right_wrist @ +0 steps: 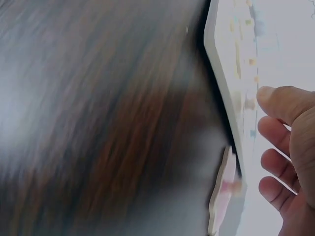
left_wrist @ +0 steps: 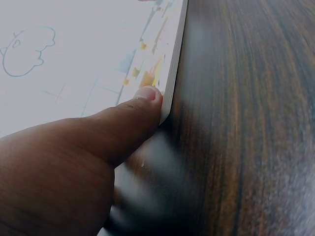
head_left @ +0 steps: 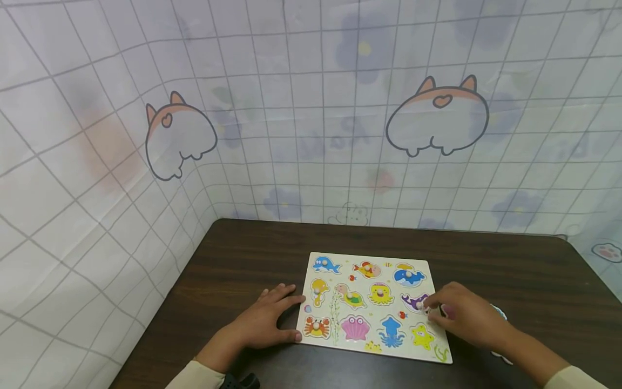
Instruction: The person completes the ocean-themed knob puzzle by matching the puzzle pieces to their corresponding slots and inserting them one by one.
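A white wooden puzzle board point(head_left: 335, 310) with sea-animal shapes lies on the dark table. My right hand point(head_left: 468, 316) pinches the small knob of the purple sea-animal piece point(head_left: 412, 301) at the board's right side; its fingers partly cover the piece. In the right wrist view the thumb point(right_wrist: 283, 101) is over the board and the other fingers are curled; the knob is hidden there. My left hand point(head_left: 264, 319) rests at the board's left edge with fingers spread. Its thumb point(left_wrist: 133, 115) touches the near left corner in the left wrist view.
Crab point(head_left: 317, 326), turtle point(head_left: 351, 296) and octopus point(head_left: 380, 294) pieces with knobs sit on the board. The pink shell point(head_left: 355, 328), blue squid point(head_left: 391, 332) and yellow starfish point(head_left: 422, 336) show no knob. A loose pinkish piece point(right_wrist: 224, 191) lies beside the board. A patterned curtain point(head_left: 311, 135) hangs behind the table.
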`<state>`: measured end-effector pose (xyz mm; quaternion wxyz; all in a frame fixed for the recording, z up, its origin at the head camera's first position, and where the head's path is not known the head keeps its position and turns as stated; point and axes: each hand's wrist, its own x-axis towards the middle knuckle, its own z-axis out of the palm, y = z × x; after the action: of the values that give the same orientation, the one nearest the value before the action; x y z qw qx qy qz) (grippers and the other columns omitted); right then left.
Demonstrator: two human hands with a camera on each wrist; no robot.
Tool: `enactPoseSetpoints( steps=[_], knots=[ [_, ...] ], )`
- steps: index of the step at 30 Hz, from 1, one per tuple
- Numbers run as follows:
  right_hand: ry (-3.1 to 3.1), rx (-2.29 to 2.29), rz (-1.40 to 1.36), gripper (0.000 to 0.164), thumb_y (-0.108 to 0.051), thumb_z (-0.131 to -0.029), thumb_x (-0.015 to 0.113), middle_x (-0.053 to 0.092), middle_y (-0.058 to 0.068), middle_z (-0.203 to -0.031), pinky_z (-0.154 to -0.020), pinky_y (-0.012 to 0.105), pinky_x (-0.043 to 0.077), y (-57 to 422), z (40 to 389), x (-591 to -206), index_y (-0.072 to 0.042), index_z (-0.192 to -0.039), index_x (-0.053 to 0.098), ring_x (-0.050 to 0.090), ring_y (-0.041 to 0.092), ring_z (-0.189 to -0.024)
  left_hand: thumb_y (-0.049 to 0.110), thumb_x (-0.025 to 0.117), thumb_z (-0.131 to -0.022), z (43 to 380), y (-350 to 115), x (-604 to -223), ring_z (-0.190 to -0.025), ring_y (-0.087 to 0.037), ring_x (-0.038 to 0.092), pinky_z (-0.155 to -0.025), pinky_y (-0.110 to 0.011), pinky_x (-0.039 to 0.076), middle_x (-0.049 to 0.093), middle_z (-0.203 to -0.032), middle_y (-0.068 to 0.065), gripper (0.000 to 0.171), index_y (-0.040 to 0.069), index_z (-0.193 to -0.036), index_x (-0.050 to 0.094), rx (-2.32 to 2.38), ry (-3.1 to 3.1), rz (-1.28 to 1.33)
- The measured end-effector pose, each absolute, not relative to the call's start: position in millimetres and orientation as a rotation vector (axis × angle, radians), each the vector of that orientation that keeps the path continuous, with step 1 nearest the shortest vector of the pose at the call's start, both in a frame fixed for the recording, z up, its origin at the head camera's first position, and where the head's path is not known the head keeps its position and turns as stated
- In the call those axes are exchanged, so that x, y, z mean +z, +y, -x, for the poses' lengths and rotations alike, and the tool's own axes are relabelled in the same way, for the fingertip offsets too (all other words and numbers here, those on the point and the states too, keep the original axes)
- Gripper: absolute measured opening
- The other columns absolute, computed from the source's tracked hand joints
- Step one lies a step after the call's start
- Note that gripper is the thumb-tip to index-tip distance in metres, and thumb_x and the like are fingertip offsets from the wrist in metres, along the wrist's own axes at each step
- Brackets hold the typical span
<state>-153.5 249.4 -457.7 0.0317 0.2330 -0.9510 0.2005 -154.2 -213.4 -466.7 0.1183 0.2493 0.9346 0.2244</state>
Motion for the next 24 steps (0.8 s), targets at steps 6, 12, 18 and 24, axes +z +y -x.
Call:
enactPoseSetpoints(
  steps=[6, 12, 18, 24],
  knots=[
    [-2.88, 0.543, -0.713, 0.025, -0.027, -0.081, 0.089, 0.063, -0.014, -0.099, -0.07, 0.028, 0.054, 267.6, 153.2, -459.1, -0.024, -0.104, 0.079, 0.053, 0.008, -0.087, 0.062, 0.073, -0.087, 155.1, -213.8, -467.4, -0.153, -0.037, 0.021, -0.121, -0.063, 0.014, 0.031, -0.165, -0.009, 0.081, 0.024, -0.154, 0.048, 0.65, 2.731, -0.73],
    [-2.874, 0.518, -0.705, 0.025, -0.025, -0.082, 0.088, 0.061, -0.019, -0.094, -0.069, 0.028, 0.053, 283.4, 154.9, -462.1, -0.023, -0.105, 0.08, 0.052, 0.008, -0.088, 0.062, 0.074, -0.087, 154.5, -213.2, -465.3, -0.153, -0.037, 0.021, -0.121, -0.063, 0.014, 0.032, -0.165, -0.009, 0.081, 0.024, -0.154, 0.049, 0.647, 2.733, -0.729],
    [-2.94, 0.507, -0.658, 0.025, -0.027, -0.083, 0.087, 0.06, -0.019, -0.094, -0.067, 0.03, 0.051, 295.0, 155.8, -464.2, -0.024, -0.106, 0.079, 0.053, 0.009, -0.09, 0.061, 0.074, -0.087, 153.9, -212.8, -464.4, -0.153, -0.037, 0.022, -0.12, -0.063, 0.015, 0.032, -0.164, -0.009, 0.08, 0.024, -0.153, 0.049, 0.65, 2.73, -0.73],
    [-2.909, 0.527, -0.685, 0.015, -0.028, -0.087, 0.084, 0.056, -0.024, -0.09, -0.065, 0.028, 0.049, 299.8, 156.0, -466.8, -0.029, -0.101, 0.078, 0.052, 0.007, -0.089, 0.061, 0.074, -0.087, 154.6, -213.8, -466.1, -0.153, -0.037, 0.022, -0.12, -0.064, 0.014, 0.032, -0.164, -0.01, 0.08, 0.024, -0.153, 0.05, 0.655, 2.732, -0.733]
  ],
)
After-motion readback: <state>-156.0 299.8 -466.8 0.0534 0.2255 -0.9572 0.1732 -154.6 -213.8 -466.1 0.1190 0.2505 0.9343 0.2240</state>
